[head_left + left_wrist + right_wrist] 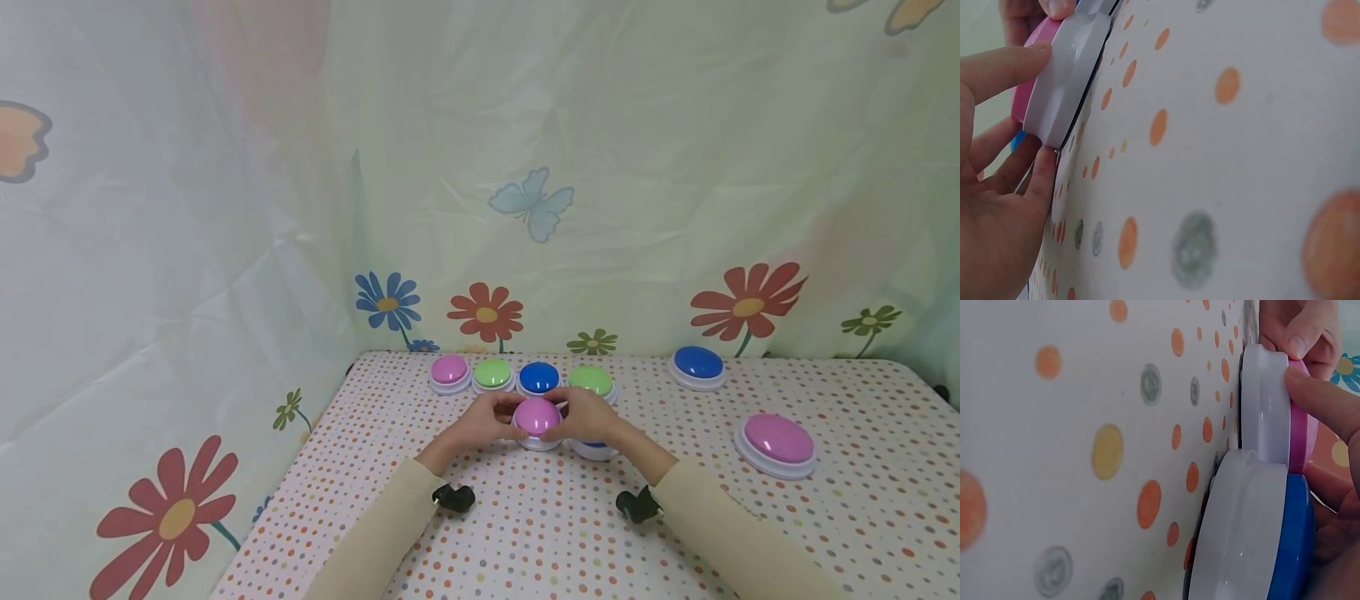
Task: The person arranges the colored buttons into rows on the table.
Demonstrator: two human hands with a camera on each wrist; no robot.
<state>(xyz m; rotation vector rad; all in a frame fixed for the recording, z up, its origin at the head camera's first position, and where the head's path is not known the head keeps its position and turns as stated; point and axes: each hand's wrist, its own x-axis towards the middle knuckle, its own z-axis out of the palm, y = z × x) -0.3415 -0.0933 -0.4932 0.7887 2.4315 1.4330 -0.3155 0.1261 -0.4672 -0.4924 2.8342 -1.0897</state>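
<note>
A pink push button [537, 417] with a white base sits on the dotted tablecloth, gripped from both sides. My left hand [486, 419] holds its left side; in the left wrist view the thumb lies on the pink dome's edge and the other fingers curl at the white base [1066, 81]. From the other side my right hand [588, 414] grips it, thumb on the pink rim [1299, 431]. Under the right hand is a blue push button [1294, 544], mostly hidden in the head view, its white base right beside the pink one's.
Behind the hands stands a row of pink [449, 369], green [493, 373], blue [539, 377] and green [591, 380] buttons. Farther right are another blue button [698, 362] and a larger-looking pink one [780, 439]. A flowered curtain [637, 217] rises behind the table.
</note>
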